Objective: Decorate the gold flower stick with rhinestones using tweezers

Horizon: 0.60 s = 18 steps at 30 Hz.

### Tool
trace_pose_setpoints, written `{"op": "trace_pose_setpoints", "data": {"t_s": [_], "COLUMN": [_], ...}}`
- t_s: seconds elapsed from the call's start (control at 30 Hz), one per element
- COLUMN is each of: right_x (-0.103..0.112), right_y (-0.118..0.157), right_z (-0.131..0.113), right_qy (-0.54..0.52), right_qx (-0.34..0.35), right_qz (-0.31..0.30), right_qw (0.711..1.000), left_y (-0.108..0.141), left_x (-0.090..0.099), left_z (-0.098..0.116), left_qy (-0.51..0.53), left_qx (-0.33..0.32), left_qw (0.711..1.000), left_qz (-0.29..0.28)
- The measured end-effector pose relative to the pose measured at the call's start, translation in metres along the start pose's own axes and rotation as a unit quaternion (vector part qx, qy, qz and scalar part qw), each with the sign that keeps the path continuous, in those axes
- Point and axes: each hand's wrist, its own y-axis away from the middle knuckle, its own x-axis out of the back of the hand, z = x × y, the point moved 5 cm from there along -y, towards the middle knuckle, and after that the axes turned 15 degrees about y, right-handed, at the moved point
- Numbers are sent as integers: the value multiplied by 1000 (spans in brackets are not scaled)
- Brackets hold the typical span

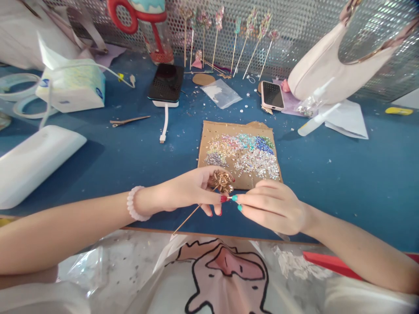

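My left fingers (211, 197) curl around the gold flower (224, 181); my right fingers (257, 200) pinch a small pale tip – too tiny to name. I judge this flower unfinished, while the decorated sticks (251, 24) far beyond look done. Beads (257, 165) lie ahead on cardboard (209, 131). The bench (131, 150) edge is close below – more room at both sides.

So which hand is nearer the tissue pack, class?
Left. The left hand is below and right of the tissue pack in the picture; the right hand is farther right, beyond the left.
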Motion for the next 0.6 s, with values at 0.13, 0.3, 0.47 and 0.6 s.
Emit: {"op": "trace_pose_setpoints", "data": {"t_s": [0.13,0.3,0.47,0.6], "right_x": [0,1,0,-3], "right_y": [1,0,5,10], "right_z": [0,1,4,7], "right_qy": [-5,-1,-20,-74], "right_qx": [-1,-3,-20,-65], "right_qz": [-2,2,9,-10], "right_qw": [1000,1000,1000,995], "left_y": [0,-1,1,3], "left_x": [1,2,-1,-4], "left_z": [-1,-2,2,5], "left_qy": [0,-2,-3,0], "left_qx": [4,3,4,3], "left_qw": [1000,1000,1000,1000], "left_qz": [6,16,27,22]}}
